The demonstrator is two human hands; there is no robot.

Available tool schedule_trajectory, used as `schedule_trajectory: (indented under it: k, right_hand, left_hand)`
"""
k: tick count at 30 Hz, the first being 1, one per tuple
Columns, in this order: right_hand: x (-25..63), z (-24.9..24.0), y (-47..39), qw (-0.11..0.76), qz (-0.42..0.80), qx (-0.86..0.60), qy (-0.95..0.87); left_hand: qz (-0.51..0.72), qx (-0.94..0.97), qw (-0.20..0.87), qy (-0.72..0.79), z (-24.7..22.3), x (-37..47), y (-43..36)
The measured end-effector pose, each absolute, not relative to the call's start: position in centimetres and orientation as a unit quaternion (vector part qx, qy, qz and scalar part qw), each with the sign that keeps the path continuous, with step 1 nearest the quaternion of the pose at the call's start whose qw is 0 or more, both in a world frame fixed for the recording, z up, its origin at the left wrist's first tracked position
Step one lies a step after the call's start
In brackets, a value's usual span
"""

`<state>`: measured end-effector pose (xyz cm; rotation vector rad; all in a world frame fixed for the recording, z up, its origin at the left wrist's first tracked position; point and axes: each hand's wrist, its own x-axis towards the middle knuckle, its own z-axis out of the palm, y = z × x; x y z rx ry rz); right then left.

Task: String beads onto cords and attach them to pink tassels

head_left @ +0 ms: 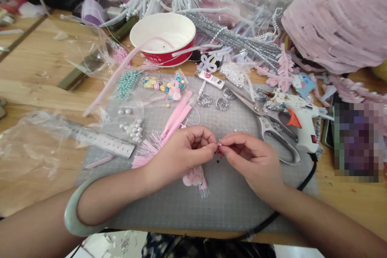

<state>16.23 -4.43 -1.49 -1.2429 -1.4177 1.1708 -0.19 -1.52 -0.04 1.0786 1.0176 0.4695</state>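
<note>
The metal ruler has black numbers on it. They look upside down. I can read 1 and 2 near its end, but many others are too blurry. The red and white bowl has white writing on its red side, too small to read. The white lighter has a pink picture like an apple.

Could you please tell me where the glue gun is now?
In the head view, the glue gun lies at right, beside the scissors, beyond the right hand.
</note>
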Motion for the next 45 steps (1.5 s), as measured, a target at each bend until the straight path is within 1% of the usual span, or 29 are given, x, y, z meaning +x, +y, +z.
schedule_trajectory:
  k: [8, 45]
  right_hand:
    - [16.23, -1.33, -4.42, 0.442, 0.466, -0.507, -0.575]
    - [16.23, -1.17, -4.31, 0.442, 0.437, -0.501, -0.603]
  left_hand:
    - [0.234, 0.486, 0.715, 0.445, -0.31, -0.12, -1.48]
    - [0.198, 0.485, 0.715, 0.464, 0.33, -0.11, -1.49]
